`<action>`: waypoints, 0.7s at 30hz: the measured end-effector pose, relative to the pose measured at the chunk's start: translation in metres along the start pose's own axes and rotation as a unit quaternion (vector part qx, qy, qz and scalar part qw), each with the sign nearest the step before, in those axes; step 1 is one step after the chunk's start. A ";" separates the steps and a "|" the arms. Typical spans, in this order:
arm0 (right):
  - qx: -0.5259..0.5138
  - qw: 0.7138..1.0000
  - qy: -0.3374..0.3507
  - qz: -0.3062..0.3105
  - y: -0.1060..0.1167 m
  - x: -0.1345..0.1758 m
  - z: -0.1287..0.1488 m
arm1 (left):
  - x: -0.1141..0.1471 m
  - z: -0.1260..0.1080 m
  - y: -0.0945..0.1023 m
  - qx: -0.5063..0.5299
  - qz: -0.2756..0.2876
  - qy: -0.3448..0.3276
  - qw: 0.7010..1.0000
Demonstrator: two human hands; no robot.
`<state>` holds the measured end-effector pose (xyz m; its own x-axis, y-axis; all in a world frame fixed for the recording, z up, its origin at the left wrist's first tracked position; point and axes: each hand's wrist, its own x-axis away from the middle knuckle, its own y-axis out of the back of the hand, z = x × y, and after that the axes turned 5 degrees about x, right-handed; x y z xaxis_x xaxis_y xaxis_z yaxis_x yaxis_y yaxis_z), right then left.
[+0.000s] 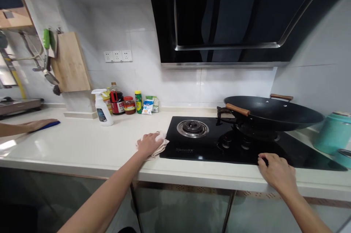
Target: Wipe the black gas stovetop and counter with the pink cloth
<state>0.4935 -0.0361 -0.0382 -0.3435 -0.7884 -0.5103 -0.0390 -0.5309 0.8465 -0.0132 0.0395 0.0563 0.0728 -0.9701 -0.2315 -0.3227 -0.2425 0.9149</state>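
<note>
My left hand (pixel 148 143) lies flat on a pale cloth (pixel 161 145) on the white counter (pixel 82 145), pressed against the left edge of the black glass hob (pixel 208 149). My right hand (pixel 275 169) rests with bent fingers on the hob's front edge, holding nothing. A bare burner (pixel 192 128) sits just right of the cloth. A black wok (pixel 271 114) with wooden handles stands on the right burner.
Another person's hand (pixel 37 124) presses a blue cloth (pixel 51 125) at the far left. A white spray bottle (pixel 102 108) and sauce jars (pixel 123 103) line the wall. A teal pot (pixel 334 132) stands at the right. The black hood (pixel 233 17) hangs overhead.
</note>
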 end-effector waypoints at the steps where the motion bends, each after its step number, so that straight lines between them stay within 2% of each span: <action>1: 0.001 1.000 0.001 0.000 0.002 0.001 0.002 | 0.008 0.005 0.002 -0.003 -0.006 -0.003 1.000; 3: 0.002 1.000 0.003 0.003 0.006 0.002 0.005 | 0.027 0.008 0.003 -0.005 -0.012 -0.010 1.000; 6: 0.008 1.000 -0.005 0.008 0.010 0.003 0.010 | 0.059 -0.001 0.001 -0.002 -0.020 -0.018 1.000; 9: 0.014 1.000 -0.014 0.017 0.012 0.003 0.013 | 0.093 -0.019 -0.005 0.012 -0.055 -0.049 0.997; 11: 0.021 0.999 -0.016 0.023 0.014 0.003 0.015 | 0.112 -0.038 -0.015 0.025 -0.083 -0.105 0.991; 13: 0.030 0.999 -0.016 0.025 0.016 0.003 0.017 | 0.127 -0.065 -0.029 0.045 -0.090 -0.186 0.977; 15: 0.036 0.999 -0.015 0.025 0.018 0.003 0.018 | 0.135 -0.103 -0.049 0.077 -0.074 -0.272 0.956; 19: 0.044 0.999 -0.012 0.028 0.018 0.002 0.014 | 0.136 -0.193 -0.093 0.130 -0.023 -0.377 0.917; 21: 0.045 0.998 -0.006 0.032 0.015 0.002 0.008 | 0.135 -0.231 -0.111 0.133 0.014 -0.413 0.901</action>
<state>0.4848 -0.0430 -0.0247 -0.3596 -0.8159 -0.4528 -0.1003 -0.4487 0.8880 0.2499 -0.0662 0.0002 -0.6307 -0.6115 -0.4777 -0.5363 -0.1014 0.8379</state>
